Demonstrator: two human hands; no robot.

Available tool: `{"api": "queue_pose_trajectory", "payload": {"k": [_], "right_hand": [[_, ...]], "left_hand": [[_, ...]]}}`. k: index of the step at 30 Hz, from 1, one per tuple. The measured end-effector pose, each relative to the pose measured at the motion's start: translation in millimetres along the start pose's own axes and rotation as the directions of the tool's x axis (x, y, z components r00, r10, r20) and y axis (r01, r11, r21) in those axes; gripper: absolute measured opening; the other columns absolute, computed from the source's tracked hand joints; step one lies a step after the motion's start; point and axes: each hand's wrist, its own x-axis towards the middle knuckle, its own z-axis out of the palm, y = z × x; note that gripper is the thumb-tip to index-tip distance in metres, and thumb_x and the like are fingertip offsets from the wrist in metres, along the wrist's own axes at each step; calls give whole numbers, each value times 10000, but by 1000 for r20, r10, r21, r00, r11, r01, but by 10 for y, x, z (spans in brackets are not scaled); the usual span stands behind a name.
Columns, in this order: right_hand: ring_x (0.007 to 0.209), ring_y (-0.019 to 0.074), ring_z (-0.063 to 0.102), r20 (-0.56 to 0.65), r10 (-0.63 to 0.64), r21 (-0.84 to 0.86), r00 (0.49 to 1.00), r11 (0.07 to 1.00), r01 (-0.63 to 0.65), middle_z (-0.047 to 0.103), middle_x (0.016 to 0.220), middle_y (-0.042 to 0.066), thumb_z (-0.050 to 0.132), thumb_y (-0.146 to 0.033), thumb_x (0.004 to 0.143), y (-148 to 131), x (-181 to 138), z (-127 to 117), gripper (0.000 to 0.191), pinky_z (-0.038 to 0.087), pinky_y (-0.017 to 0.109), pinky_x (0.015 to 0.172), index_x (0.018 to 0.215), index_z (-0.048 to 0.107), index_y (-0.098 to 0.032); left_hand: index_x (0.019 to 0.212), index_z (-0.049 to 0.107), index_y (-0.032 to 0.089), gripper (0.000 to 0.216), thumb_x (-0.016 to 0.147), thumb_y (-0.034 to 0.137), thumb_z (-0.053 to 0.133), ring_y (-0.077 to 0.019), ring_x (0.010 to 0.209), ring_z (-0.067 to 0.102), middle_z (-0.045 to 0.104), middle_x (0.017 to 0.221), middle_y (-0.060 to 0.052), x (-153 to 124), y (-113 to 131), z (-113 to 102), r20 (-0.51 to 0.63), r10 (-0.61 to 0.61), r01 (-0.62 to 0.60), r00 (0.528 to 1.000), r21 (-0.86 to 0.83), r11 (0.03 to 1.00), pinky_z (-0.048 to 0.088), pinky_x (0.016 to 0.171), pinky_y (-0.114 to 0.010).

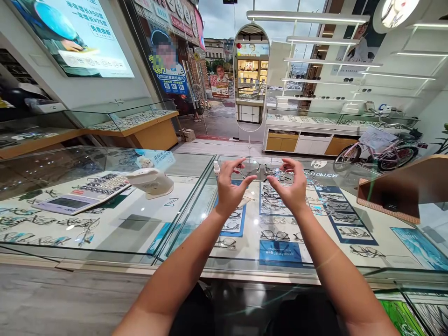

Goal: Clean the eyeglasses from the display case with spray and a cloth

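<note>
A pair of thin-framed eyeglasses (259,166) is held up over the glass display counter (196,196). My left hand (231,184) grips one side of the frame between thumb and fingers. At the opposite side, my right hand (291,183) has its thumb and fingers closed on the frame in the same way. The lenses face away from me, and the temples are hard to make out against the frames below. Just left of my left hand stands a small white bottle (216,168). Under the glass lie several rows of eyeglasses (275,235).
To the left on the counter are a large calculator (72,201) and a white scanner-like device (151,182). A brown wooden panel (388,198) stands at the right. Beyond the counter are an oval mirror (251,112) and a bicycle (380,151).
</note>
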Motion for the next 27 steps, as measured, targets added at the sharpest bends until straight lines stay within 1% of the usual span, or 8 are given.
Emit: {"api": "queue_pose_trajectory", "payload": {"k": [4, 9, 12, 15, 17, 20, 24, 27], "right_hand": [[1066, 292, 629, -29, -8, -53, 1000, 999, 7, 675, 1125, 86, 836, -532, 881, 4, -44, 79, 527, 507, 478, 977, 1304, 638, -289], [1050, 279, 646, -100, 64, 18, 993, 998, -63, 679, 1146, 86, 839, -520, 888, -44, -103, 159, 480, 532, 448, 917, 1266, 665, -280], [1089, 285, 630, -129, 68, 32, 989, 997, -64, 669, 1186, 90, 847, -516, 878, -107, -93, 164, 478, 534, 462, 955, 1261, 672, -290], [1150, 297, 615, -122, 45, 43, 992, 998, -40, 659, 1225, 95, 845, -508, 881, -224, 28, 130, 482, 527, 497, 1024, 1280, 668, -303], [1168, 297, 615, -123, 11, 51, 992, 999, -4, 654, 1239, 91, 849, -496, 881, -341, 183, 91, 479, 529, 509, 1055, 1287, 668, -317], [1145, 283, 630, -159, -53, 74, 986, 995, 66, 643, 1241, 77, 864, -472, 875, -561, 487, 12, 476, 551, 498, 1053, 1287, 670, -334], [1135, 281, 634, -238, -109, 82, 965, 988, 132, 625, 1253, 77, 859, -465, 879, -833, 858, -119, 467, 583, 492, 1021, 1287, 674, -335], [1151, 281, 637, -280, -158, 42, 947, 983, 176, 628, 1251, 71, 849, -451, 892, -945, 995, -198, 445, 582, 495, 1034, 1289, 684, -334]], "left_hand": [[1326, 677, 226, 554, 926, 599, 767, -227, 1033, 682, 719, 1112, -90, -21, 3, 30, 0, -20, 20, 1000, 61, 998, 581, 857, -359], [1331, 674, 225, 550, 933, 595, 759, -227, 1021, 680, 717, 1091, -84, -36, -14, 39, -18, -8, 9, 1000, 79, 997, 567, 871, -369], [1333, 668, 224, 563, 928, 603, 759, -225, 1014, 682, 707, 1100, -86, -39, -21, 34, -19, -4, 5, 1000, 76, 997, 576, 894, -381], [1351, 656, 235, 572, 929, 608, 756, -225, 1026, 683, 691, 1139, -93, 40, 13, 25, -41, -10, 13, 999, 68, 998, 589, 932, -399], [1372, 650, 250, 565, 931, 583, 768, -222, 1037, 683, 680, 1158, -88, 184, 75, 15, -74, 2, 1, 997, 42, 999, 590, 965, -410], [1389, 649, 286, 548, 927, 542, 793, -217, 1049, 681, 670, 1187, -77, 535, 235, -6, -112, 49, -50, 992, -8, 999, 593, 979, -409], [1399, 643, 340, 522, 930, 500, 806, -221, 1080, 688, 676, 1206, -64, 1029, 513, -20, -93, 100, -108, 991, -93, 990, 609, 979, -418], [1404, 644, 354, 513, 935, 483, 807, -238, 1120, 694, 679, 1240, -68, 1224, 671, 9, -89, 110, -121, 990, -128, 984, 620, 987, -440]]}}
